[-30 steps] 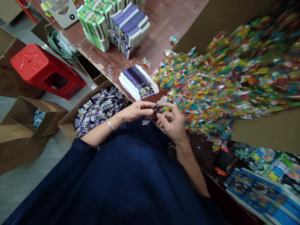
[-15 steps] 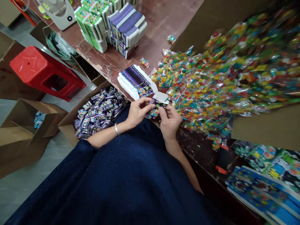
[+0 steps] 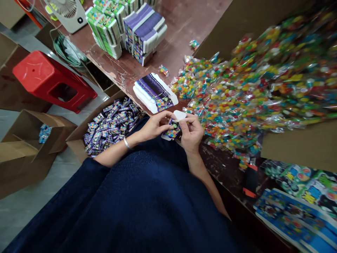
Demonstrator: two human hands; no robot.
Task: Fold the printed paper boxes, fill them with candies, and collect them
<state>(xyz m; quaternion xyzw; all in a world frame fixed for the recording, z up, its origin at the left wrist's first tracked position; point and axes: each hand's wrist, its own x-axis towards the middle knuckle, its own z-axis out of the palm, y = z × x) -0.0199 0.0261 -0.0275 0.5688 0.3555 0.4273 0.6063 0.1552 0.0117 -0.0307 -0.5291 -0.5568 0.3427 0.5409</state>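
Note:
A small printed candy box (image 3: 172, 130), purple and multicoloured with a white end flap raised, is held between both hands above my lap at the table's edge. My left hand (image 3: 157, 125), with a silver bangle on its wrist, pinches the box's left side. On the other side, the thumb and fingers of my right hand (image 3: 192, 133) grip it near the white flap. Just beyond the hands lies a fanned stack of flat purple box blanks (image 3: 155, 92). To their right spreads a big heap of clear packets of colourful candies (image 3: 223, 102).
Left of my lap, a carton (image 3: 79, 149) holds many small purple boxes (image 3: 110, 128). Bundled green cartons (image 3: 104, 30) and purple cartons (image 3: 144, 30) stand farther back beside a fan (image 3: 67, 14). A red stool (image 3: 52, 80) is on the floor. Printed blue sheets (image 3: 292, 218) lie at right.
The box between my hands has come slightly nearer my body, away from the stack of blanks. Its white flap now stands up between the fingers.

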